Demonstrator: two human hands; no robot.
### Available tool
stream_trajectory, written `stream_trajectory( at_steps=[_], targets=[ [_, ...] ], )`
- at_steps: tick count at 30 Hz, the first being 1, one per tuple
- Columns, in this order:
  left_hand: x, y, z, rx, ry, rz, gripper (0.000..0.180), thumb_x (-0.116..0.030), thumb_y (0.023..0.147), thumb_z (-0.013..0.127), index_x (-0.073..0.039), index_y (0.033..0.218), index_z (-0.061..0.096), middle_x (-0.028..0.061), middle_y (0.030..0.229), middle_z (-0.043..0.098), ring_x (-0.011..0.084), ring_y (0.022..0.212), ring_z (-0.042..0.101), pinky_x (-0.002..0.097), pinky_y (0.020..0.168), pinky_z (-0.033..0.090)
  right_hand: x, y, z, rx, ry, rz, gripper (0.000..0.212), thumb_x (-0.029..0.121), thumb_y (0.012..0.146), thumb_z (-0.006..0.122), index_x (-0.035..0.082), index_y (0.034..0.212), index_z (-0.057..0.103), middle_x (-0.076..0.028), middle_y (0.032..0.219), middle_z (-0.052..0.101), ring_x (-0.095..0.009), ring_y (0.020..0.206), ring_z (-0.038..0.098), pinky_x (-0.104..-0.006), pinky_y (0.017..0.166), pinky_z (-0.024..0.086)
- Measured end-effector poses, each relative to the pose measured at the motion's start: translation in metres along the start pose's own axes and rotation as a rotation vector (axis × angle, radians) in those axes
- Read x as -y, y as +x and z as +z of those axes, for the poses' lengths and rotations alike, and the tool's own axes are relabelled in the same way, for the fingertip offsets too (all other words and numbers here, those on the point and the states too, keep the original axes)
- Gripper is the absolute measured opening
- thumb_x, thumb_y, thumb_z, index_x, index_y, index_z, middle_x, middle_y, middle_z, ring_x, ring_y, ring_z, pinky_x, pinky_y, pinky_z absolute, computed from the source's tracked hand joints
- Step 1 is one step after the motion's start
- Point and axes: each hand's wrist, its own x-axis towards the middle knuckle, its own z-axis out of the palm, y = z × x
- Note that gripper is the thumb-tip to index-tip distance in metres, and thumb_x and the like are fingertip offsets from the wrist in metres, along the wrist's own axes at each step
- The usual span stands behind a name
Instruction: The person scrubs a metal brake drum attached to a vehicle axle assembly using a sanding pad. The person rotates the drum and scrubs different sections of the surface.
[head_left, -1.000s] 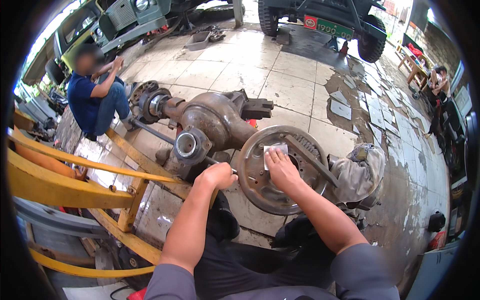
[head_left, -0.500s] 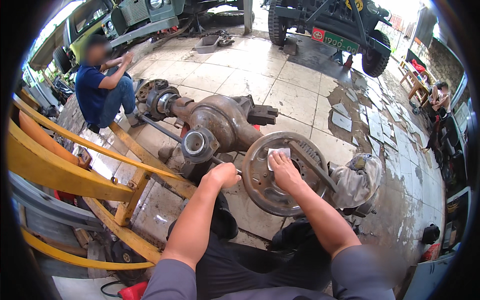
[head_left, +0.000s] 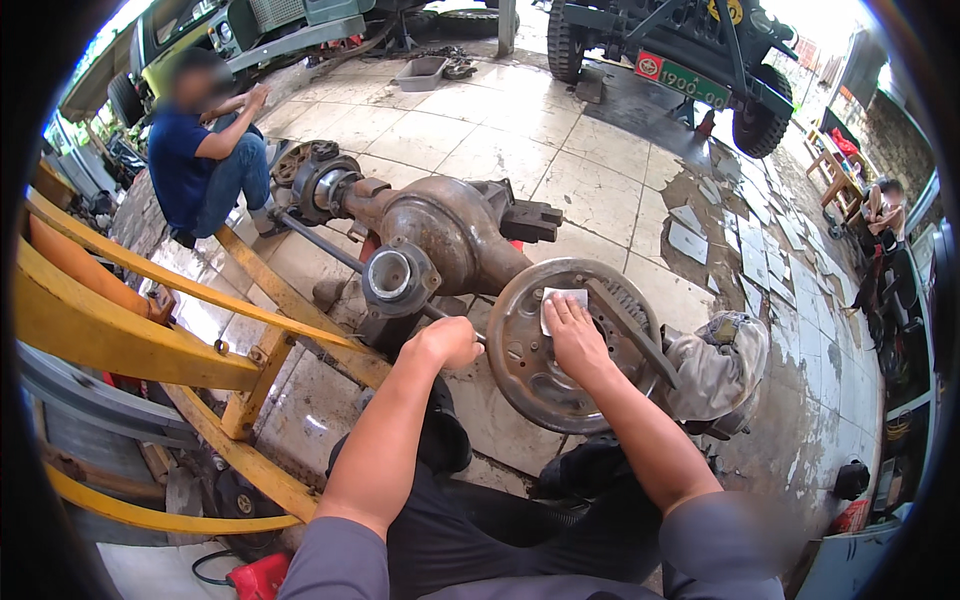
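Right hand (head_left: 575,340) pressing white pad (head_left: 560,305) on rusty backing plate (head_left: 530,370), left hand (head_left: 445,343) fisted

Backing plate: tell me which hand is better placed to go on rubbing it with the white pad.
Right. The right hand already lies flat on the pad against the plate; the left hand is fisted beside its rim.

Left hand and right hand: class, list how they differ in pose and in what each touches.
The left hand is curled into a fist beside the rim of the round backing plate; the right hand lies flat on the plate's face. The right hand presses a white pad against the metal; what the left hand grips, if anything, is hidden. Both are bare and reach to the same rusty axle.
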Motion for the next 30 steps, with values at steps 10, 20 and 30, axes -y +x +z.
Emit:
stream_trajectory(
  at_steps=[10, 20, 30],
  targets=[
    [-0.005, 0.003, -0.002, 0.009, 0.033, -0.032, 0.036, -0.032, 0.098, 0.059, -0.001, 0.111, 0.072, 0.0235, 0.110, 0.070, 0.0378, 0.108, 0.066, 0.0449, 0.095, 0.051, -0.001, -0.001, 0.004, 0.000, -0.016, 0.014, 0.052, 0.011, 0.098, 0.039, -0.002, 0.148, 0.042, -0.022, 0.157, 0.039, -0.039, 0.146, 0.037, -0.0499, 0.118, 0.033],
    [0.011, 0.017, 0.006, -0.015, 0.061, 0.051, 0.040, -0.034, 0.096, 0.061, 0.002, 0.105, 0.073, 0.0250, 0.107, 0.070, 0.0397, 0.104, 0.067, 0.0458, 0.092, 0.052, 0.003, -0.004, 0.004, 0.025, 0.006, -0.046, 0.053, 0.007, 0.096, 0.041, -0.003, 0.148, 0.042, -0.023, 0.156, 0.040, -0.039, 0.145, 0.037, -0.0495, 0.118, 0.033],
    [0.016, 0.008, -0.002, 0.031, 0.010, 0.024, 0.041, -0.034, 0.097, 0.061, 0.003, 0.110, 0.072, 0.0227, 0.114, 0.070, 0.0379, 0.108, 0.067, 0.0450, 0.092, 0.053, -0.009, 0.004, -0.024, 0.066, 0.154, 0.017, 0.076, -0.011, 0.077, 0.053, -0.003, 0.150, 0.037, -0.024, 0.158, 0.035, -0.038, 0.148, 0.031, -0.0436, 0.122, 0.028]
  ],
)
